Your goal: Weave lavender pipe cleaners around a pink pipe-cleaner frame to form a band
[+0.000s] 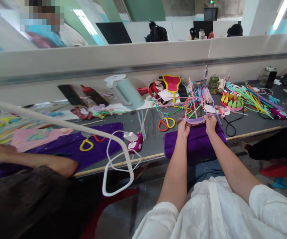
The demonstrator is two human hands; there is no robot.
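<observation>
Both of my hands hold a loop-shaped frame of purple pipe cleaners point(195, 121) above a purple cloth point(195, 142) at the table's edge. My left hand point(184, 128) grips the frame's left side with closed fingers. On the right side, my right hand point(210, 124) pinches the same frame. Pink and orange stems rise from the piece. Just left of it lie scissors with red and yellow handles point(167, 124). Behind it is a pile of colourful pipe cleaners point(204, 94).
A white tube frame point(118, 139) crosses the left foreground. At far left is another person's arm point(41, 162). A pale kettle point(127, 91), a red and yellow paddle point(171, 84), a glass jar point(213, 85) and a magenta device with a white plug point(135, 144) stand or lie on the table.
</observation>
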